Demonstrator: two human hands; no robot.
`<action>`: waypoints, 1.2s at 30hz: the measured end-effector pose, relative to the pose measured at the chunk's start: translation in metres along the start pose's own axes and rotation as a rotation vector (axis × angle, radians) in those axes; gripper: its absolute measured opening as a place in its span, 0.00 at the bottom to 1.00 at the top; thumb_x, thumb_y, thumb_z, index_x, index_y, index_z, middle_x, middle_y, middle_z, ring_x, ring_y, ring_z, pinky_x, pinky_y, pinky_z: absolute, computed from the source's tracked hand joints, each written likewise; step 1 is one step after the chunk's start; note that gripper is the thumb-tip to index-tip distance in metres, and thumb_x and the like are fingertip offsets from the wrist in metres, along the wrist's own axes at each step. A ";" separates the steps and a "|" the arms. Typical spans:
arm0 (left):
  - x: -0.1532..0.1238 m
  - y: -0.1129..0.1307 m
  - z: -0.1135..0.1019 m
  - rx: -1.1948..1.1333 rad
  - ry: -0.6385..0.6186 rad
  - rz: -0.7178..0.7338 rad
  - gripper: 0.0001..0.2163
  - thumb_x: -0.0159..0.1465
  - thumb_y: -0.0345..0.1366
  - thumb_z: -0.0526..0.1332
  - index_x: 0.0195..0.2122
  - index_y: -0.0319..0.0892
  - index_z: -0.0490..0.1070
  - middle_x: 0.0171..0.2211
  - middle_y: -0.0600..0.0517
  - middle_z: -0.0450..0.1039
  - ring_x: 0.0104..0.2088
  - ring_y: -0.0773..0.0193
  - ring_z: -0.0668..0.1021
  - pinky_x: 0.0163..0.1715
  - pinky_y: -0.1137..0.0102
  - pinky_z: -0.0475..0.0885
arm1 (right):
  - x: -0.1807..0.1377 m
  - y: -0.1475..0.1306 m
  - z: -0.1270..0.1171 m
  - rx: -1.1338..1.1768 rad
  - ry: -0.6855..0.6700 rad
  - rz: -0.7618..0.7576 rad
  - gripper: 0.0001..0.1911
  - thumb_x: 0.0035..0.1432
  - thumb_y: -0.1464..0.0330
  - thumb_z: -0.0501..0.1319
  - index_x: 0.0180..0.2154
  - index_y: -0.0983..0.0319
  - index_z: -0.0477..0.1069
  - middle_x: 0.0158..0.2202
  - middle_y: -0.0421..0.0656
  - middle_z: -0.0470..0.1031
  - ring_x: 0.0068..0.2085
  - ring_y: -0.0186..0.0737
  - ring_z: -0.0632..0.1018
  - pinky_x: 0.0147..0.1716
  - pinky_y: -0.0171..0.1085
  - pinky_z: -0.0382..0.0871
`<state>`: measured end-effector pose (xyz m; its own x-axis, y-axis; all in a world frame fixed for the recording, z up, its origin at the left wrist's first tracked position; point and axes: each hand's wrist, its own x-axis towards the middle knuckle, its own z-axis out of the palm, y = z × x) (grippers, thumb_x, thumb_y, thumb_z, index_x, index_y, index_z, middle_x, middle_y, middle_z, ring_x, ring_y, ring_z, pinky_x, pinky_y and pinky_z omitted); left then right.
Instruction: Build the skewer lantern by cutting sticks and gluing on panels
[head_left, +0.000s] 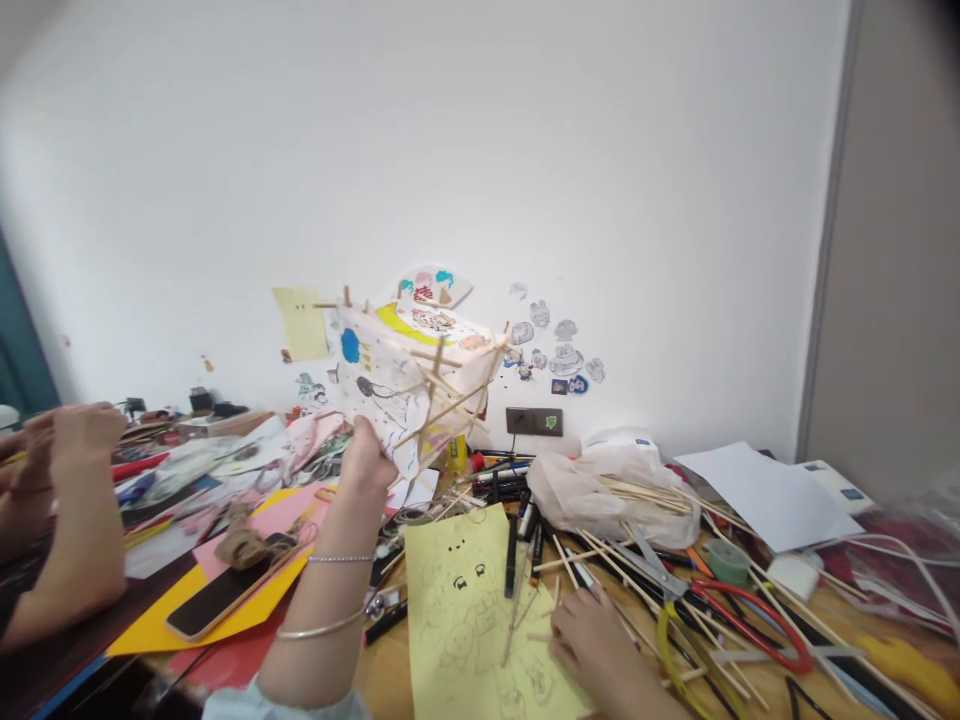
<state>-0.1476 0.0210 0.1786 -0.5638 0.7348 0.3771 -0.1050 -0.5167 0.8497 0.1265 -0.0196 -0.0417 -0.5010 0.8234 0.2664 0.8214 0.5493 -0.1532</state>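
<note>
My left hand (369, 460) holds up a lantern (386, 385) by its lower left edge. The lantern is a frame of thin wooden sticks covered with white paper, with drawings in blue, yellow and pink; one side shows bare crossed sticks. My right hand (596, 645) lies low on the table, fingers a little apart, over loose wooden sticks (517, 620) at the right edge of a yellow sheet (442, 560) with pencil drawings. Its fingertips are partly hidden, and a short stick end shows beside them. Scissors (652, 565) with red and yellow handles lie to its right.
At the left are another person's hands and forearms (82, 500). A phone (221, 600) and twine (247, 545) lie on coloured paper. Behind are marker pens (510, 555), a plastic bag (600, 490) with sticks, green tape (727, 562) and white paper (772, 490). A wall stands beyond.
</note>
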 end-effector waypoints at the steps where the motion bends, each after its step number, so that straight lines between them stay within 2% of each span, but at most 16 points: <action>1: -0.006 -0.001 -0.002 0.076 0.066 0.037 0.23 0.67 0.45 0.39 0.49 0.36 0.65 0.44 0.39 0.74 0.48 0.54 0.75 0.47 0.57 0.71 | -0.001 0.000 -0.002 0.008 -0.012 0.002 0.05 0.56 0.69 0.60 0.35 0.59 0.74 0.40 0.43 0.76 0.45 0.46 0.73 0.50 0.46 0.55; 3: -0.022 -0.004 -0.006 0.272 0.174 0.192 0.24 0.67 0.47 0.38 0.51 0.37 0.64 0.46 0.40 0.72 0.50 0.56 0.73 0.50 0.59 0.68 | -0.002 -0.001 -0.004 0.024 -0.027 0.007 0.05 0.55 0.69 0.61 0.36 0.60 0.74 0.40 0.44 0.76 0.46 0.47 0.73 0.51 0.47 0.54; 4: -0.031 -0.009 -0.009 0.331 0.185 0.256 0.24 0.66 0.50 0.41 0.50 0.38 0.64 0.46 0.40 0.72 0.52 0.55 0.72 0.53 0.59 0.66 | -0.003 -0.001 -0.005 0.032 -0.030 0.010 0.05 0.55 0.70 0.61 0.36 0.60 0.74 0.40 0.44 0.76 0.46 0.46 0.72 0.52 0.47 0.53; 7: -0.059 -0.033 -0.021 0.432 0.141 0.304 0.24 0.62 0.53 0.49 0.46 0.37 0.67 0.43 0.40 0.72 0.49 0.49 0.72 0.53 0.55 0.63 | -0.004 -0.002 -0.006 0.055 -0.025 0.013 0.06 0.56 0.72 0.59 0.35 0.60 0.74 0.40 0.44 0.76 0.46 0.46 0.72 0.52 0.48 0.52; 9: -0.073 -0.058 -0.031 0.593 0.034 0.366 0.25 0.64 0.52 0.45 0.50 0.38 0.65 0.45 0.40 0.72 0.50 0.49 0.72 0.53 0.55 0.64 | -0.004 -0.003 -0.006 0.061 -0.027 0.016 0.06 0.56 0.73 0.58 0.34 0.60 0.74 0.39 0.44 0.76 0.45 0.45 0.72 0.52 0.48 0.52; 12: -0.084 -0.100 -0.045 0.690 0.056 0.320 0.27 0.64 0.51 0.44 0.52 0.34 0.63 0.48 0.35 0.70 0.53 0.46 0.70 0.54 0.52 0.63 | -0.003 -0.003 -0.007 0.057 -0.031 0.015 0.06 0.55 0.73 0.58 0.34 0.60 0.73 0.40 0.44 0.75 0.45 0.45 0.72 0.51 0.46 0.53; 14: -0.088 -0.125 -0.049 0.702 0.120 0.270 0.29 0.64 0.51 0.45 0.55 0.30 0.60 0.54 0.30 0.64 0.58 0.43 0.65 0.57 0.51 0.58 | -0.003 -0.002 -0.007 0.056 -0.031 0.016 0.06 0.55 0.73 0.59 0.34 0.60 0.73 0.39 0.43 0.75 0.45 0.45 0.72 0.51 0.45 0.53; 18: -0.096 -0.156 -0.042 0.625 0.130 0.258 0.30 0.64 0.50 0.45 0.60 0.31 0.55 0.63 0.35 0.52 0.65 0.51 0.52 0.63 0.56 0.47 | -0.003 0.000 -0.003 0.040 -0.019 0.012 0.06 0.55 0.73 0.59 0.34 0.59 0.73 0.38 0.42 0.75 0.44 0.44 0.73 0.50 0.45 0.53; 24: -0.107 -0.165 -0.034 0.652 0.065 0.180 0.32 0.64 0.47 0.47 0.63 0.28 0.47 0.66 0.36 0.43 0.66 0.55 0.47 0.64 0.60 0.42 | -0.005 0.003 0.003 0.015 0.020 -0.023 0.07 0.54 0.75 0.59 0.32 0.58 0.73 0.36 0.40 0.75 0.42 0.44 0.73 0.46 0.43 0.54; 29: -0.115 -0.163 -0.039 0.668 0.062 0.142 0.32 0.63 0.44 0.49 0.63 0.28 0.47 0.66 0.35 0.42 0.66 0.54 0.47 0.64 0.58 0.43 | -0.005 0.009 0.010 0.012 0.034 -0.053 0.10 0.53 0.79 0.57 0.31 0.58 0.72 0.34 0.40 0.75 0.40 0.43 0.74 0.45 0.43 0.55; 36: -0.138 -0.170 -0.039 0.604 0.061 0.026 0.32 0.61 0.38 0.53 0.64 0.30 0.45 0.66 0.35 0.42 0.66 0.52 0.44 0.63 0.54 0.44 | -0.005 0.019 0.018 0.001 0.062 -0.116 0.09 0.55 0.77 0.56 0.31 0.58 0.71 0.33 0.40 0.75 0.38 0.43 0.75 0.43 0.42 0.58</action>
<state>-0.0839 -0.0102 -0.0326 -0.6075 0.6900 0.3936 0.3830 -0.1797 0.9061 0.1398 -0.0108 -0.0633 -0.5751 0.7438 0.3406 0.7586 0.6407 -0.1185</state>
